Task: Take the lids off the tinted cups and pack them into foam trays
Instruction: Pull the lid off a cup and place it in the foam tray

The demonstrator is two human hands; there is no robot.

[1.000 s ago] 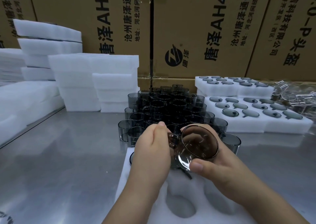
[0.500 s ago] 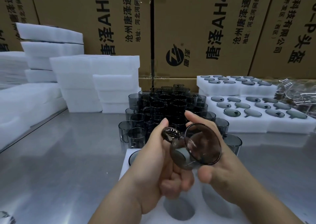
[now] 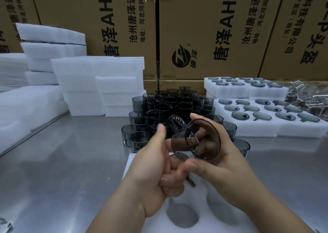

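Smoke-tinted cup (image 3: 202,140) sits tipped on its side in the right hand (image 3: 221,161), whose fingers wrap it, above the near foam tray (image 3: 202,197). The left hand (image 3: 154,176) curls just beside it; I cannot tell whether it grips anything.

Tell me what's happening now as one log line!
right hand: grips tinted cup | left hand: beside cup, grip unclear | cup: held above foam tray | near slots: empty

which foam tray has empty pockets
The foam tray nearest the camera; the front right tray and rear right tray show a tinted cup in every visible pocket.
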